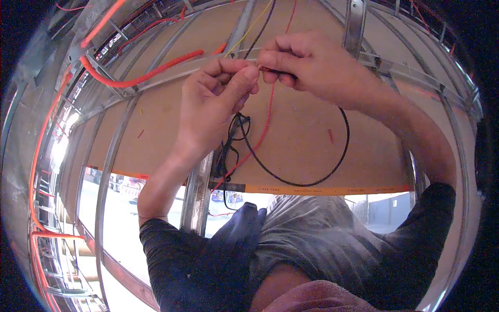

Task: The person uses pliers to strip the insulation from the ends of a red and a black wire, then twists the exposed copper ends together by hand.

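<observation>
My left hand (213, 91) is closed in a pinch, with thumb and forefinger pressed together. Its fingertips meet those of my right hand (306, 67), which is pinched too. Between them shows a small reddish bit of the red wire (270, 112), mostly covered by the fingers. Below my hands this wire runs down across the brown board. A black cable (296, 184) hangs in a wide loop, and a dark bundle of it (224, 156) gathers beneath my left hand. Behind the hands a thin yellow wire (249, 29) slants upward.
Metal studs (196, 200) and a cross rail (161, 78) frame the brown board (306, 140). Orange flexible conduit (140, 80) curves at upper left. Small red scraps (330, 136) are on the board. Bright floor (125, 208) shows beneath its lower edge.
</observation>
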The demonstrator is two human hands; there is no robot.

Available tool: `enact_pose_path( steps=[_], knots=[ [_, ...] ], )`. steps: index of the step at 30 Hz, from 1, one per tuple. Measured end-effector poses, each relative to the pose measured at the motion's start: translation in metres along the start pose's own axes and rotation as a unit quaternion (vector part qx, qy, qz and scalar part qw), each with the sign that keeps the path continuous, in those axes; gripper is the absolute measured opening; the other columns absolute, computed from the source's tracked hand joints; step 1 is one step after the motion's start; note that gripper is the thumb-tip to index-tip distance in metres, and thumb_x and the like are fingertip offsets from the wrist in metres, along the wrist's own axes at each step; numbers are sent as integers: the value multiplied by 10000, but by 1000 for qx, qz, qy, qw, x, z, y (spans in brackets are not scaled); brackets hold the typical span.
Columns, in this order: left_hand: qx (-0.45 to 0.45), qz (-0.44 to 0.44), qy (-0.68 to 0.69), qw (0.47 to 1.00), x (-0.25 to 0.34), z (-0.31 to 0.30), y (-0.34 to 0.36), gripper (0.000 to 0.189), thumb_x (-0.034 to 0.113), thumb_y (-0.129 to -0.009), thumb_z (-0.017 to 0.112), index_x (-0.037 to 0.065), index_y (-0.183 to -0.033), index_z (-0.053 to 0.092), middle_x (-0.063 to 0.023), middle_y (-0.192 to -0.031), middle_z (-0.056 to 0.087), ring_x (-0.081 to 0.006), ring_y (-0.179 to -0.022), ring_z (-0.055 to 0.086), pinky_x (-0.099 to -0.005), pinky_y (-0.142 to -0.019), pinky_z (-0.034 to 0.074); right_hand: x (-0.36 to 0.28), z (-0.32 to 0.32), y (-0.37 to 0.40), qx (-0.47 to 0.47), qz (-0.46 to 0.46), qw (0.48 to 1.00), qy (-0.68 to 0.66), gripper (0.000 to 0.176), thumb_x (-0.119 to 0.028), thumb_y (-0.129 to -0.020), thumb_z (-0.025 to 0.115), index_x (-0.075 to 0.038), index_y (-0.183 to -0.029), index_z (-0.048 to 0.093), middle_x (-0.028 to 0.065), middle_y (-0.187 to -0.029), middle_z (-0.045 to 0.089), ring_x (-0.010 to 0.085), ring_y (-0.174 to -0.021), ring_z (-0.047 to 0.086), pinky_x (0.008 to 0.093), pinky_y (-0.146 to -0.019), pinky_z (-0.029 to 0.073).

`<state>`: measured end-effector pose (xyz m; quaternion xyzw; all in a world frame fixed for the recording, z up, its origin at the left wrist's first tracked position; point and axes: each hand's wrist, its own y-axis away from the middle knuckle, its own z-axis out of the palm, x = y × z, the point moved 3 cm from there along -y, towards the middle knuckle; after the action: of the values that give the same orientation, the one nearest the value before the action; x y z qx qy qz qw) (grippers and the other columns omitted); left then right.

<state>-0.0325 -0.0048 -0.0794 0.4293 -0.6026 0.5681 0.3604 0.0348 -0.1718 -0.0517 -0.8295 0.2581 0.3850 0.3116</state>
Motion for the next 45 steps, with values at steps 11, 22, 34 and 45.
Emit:
enact_pose_path(
  steps=[11,22,34,45],
  knots=[
    [2,8,2,1000,-3,-1,0,236,188,-934,648,-2,-1062,593,-12,-822,618,-19,-653,482,-163,-543,347,3,4,-1,-31,30,996,-74,189,-206,-953,593,-28,-988,644,-11,-832,622,34,-680,497,183,-558,396],
    [6,0,-1,1000,-4,-5,-2,250,233,-937,642,20,-1063,605,-7,-855,636,-18,-681,503,-162,-570,352,3,4,-9,44,-47,998,5,310,-314,-897,634,-9,-928,681,71,-804,691,141,-714,620,289,-664,499],
    [10,25,33,999,1,-2,-3,207,128,-926,644,-29,-1049,588,-86,-923,676,-102,-827,610,-214,-753,478,2,-3,-14,-96,36,983,-150,247,-275,-949,595,-36,-970,652,-12,-811,627,40,-669,527,179,-549,387],
    [10,12,49,999,-9,-7,-8,205,131,-924,646,-4,-1062,580,-55,-889,663,-64,-779,582,-175,-652,427,0,1,-12,-33,21,997,-69,235,-258,-951,601,-30,-961,655,-9,-788,617,43,-665,538,187,-544,404]
  ],
)
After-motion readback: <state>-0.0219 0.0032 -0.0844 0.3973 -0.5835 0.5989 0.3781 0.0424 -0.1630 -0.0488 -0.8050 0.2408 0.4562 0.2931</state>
